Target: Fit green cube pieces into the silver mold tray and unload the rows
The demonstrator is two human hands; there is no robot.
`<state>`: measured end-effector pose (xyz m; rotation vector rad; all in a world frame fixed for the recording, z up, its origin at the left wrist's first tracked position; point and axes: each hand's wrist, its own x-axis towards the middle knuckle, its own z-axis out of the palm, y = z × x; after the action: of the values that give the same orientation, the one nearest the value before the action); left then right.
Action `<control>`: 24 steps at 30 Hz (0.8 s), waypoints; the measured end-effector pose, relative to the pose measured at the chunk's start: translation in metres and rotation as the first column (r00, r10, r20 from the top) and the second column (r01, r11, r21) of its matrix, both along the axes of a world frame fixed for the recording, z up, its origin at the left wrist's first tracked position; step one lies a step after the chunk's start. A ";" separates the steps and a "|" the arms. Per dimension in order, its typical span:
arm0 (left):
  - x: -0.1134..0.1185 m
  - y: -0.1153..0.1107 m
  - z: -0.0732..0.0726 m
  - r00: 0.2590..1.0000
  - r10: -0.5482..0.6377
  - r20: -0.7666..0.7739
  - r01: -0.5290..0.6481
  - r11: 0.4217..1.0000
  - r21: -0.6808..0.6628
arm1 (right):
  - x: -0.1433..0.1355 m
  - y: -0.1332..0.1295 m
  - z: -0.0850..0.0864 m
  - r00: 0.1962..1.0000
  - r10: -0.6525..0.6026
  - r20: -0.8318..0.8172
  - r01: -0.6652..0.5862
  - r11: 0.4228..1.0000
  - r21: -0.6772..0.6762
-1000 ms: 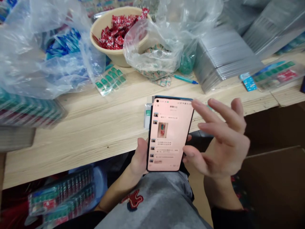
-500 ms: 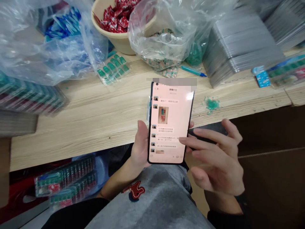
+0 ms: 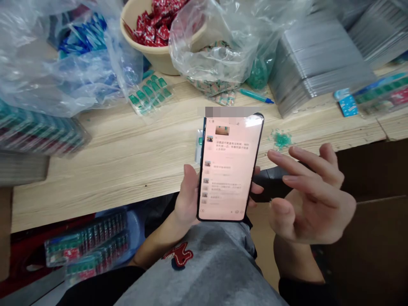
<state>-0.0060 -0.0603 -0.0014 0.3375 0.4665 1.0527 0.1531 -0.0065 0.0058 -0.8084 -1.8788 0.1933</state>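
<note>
A smartphone (image 3: 228, 170) with a lit chat screen is held upright in my left hand (image 3: 187, 197), thumb along its left edge and fingertips showing at its right edge. To the right of the phone, my right hand (image 3: 315, 195) is raised with fingers apart and holds nothing; it does not touch the screen. Behind the phone, a small clear pack (image 3: 198, 146) is mostly hidden. A small heap of green bits (image 3: 282, 139) lies on the wooden table (image 3: 127, 170) just beyond my right fingers.
At the back stand a beige tub (image 3: 159, 55) of red wrapped packets and a clear bag (image 3: 213, 63) of small packets. Stacked grey sheets (image 3: 318, 59) are at right, with a blue-green pen (image 3: 256, 96) beside them. Clear packs (image 3: 38, 127) line the left; more packs (image 3: 86, 238) sit below the table.
My right hand has drawn away from the phone, to the right. The chat on the screen has scrolled to other messages. My left hand keeps its hold.
</note>
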 end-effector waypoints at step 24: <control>0.001 0.003 0.008 0.980 0.199 -0.003 -0.199 0.979 -0.037 | -0.008 -0.004 0.002 0.999 0.038 0.021 -0.037 0.999 -0.036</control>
<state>-0.0055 -0.0574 0.0066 0.2612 0.5265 1.2369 0.1452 -0.0108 0.0076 -0.8026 -1.9170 0.2427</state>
